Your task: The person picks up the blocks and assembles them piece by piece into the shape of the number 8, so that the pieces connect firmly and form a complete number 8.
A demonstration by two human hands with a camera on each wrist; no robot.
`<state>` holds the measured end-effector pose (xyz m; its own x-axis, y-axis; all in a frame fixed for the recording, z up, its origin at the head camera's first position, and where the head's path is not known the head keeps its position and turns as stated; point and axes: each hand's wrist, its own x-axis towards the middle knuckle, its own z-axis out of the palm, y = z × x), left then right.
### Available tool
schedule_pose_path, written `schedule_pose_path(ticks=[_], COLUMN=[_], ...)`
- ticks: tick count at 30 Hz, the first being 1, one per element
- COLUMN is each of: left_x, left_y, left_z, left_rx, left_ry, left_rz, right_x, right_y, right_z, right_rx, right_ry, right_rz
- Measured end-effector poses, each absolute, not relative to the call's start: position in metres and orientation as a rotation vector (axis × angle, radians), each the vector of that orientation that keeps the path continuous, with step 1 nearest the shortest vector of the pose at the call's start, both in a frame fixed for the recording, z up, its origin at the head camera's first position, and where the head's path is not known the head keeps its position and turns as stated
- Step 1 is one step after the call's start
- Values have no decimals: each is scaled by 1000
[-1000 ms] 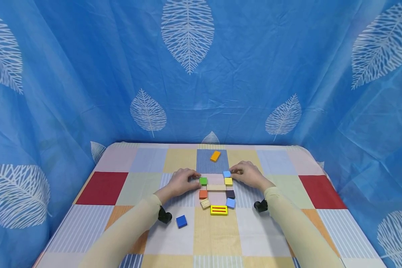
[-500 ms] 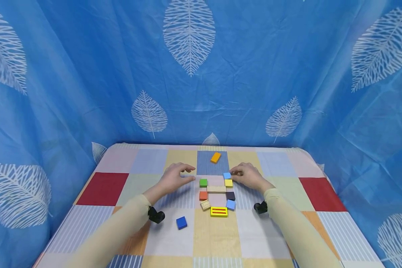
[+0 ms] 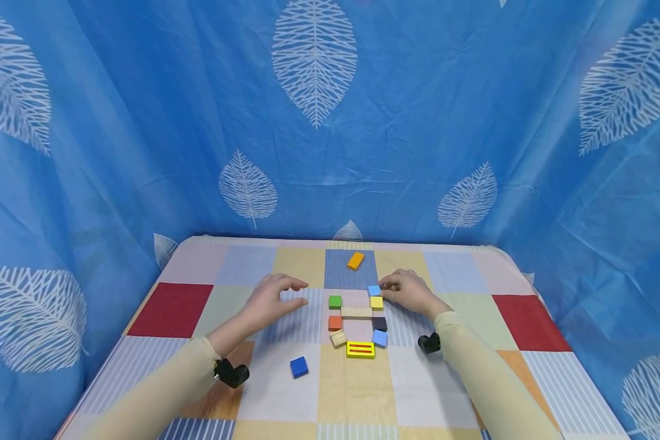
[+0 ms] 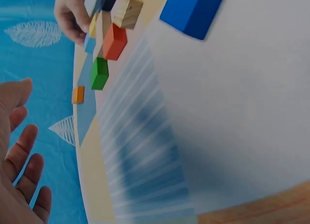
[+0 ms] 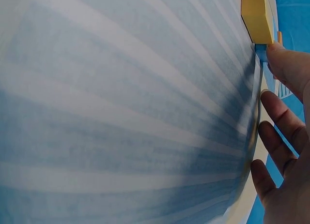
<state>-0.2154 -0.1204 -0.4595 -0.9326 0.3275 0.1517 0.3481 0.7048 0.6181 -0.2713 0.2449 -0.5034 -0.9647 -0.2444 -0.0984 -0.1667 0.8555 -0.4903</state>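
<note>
My left hand [image 3: 269, 299] hovers over the striped cloth, left of the green block [image 3: 335, 302], thumb and fingers apart and holding nothing. In the left wrist view its fingers [image 4: 29, 168] are spread. At the far right corner of the block arrangement, my right hand [image 3: 409, 290] pinches a small light blue block [image 3: 374, 291]. The thumb [image 5: 281, 59] lies against that block in the right wrist view; the index fingertip is hidden there. A yellow block [image 3: 376, 302] sits right in front of it. A plain wooden bar [image 3: 357, 313] lies between the two sides.
Nearer lie a red-orange block [image 3: 335, 322], a dark block [image 3: 379, 324], a wooden block [image 3: 338, 338], another light blue block [image 3: 379, 338] and a yellow block with red stripes [image 3: 360, 349]. A blue block [image 3: 299, 366] lies front left, an orange block [image 3: 355, 260] at the back.
My left hand has drawn away from the green block, leftward and toward me, its fingers parting. The right hand has stayed at the light blue block.
</note>
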Motion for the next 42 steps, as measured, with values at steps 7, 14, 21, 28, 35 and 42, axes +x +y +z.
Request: schedule_pose_path(ticks=[7, 14, 21, 28, 35, 42], left_x=[-192, -161, -128, -111, -106, -104], left_y=[-129, -132, -134, -133, -132, -132], left_z=[-459, -471, -492, -507, -511, -512], left_rx=[-556, -543, -570, -551, -476, -442], left_ry=[-2891, -2973, -3018, -3003, -3004, -3010], left_rz=[-927, -809, -741, -715, -760, -792], right_x=[-271, -270, -270, -271, -271, -270], right_y=[246, 246, 245, 246, 246, 245], right_z=[-503, -500, -500, -504, -504, -503], right_rx=[-340, -337, -342, -350, -359, -356], right_ry=[2876, 2869, 2865, 2875, 2877, 2884], right_rz=[-749, -765, -776, -779, -775, -760])
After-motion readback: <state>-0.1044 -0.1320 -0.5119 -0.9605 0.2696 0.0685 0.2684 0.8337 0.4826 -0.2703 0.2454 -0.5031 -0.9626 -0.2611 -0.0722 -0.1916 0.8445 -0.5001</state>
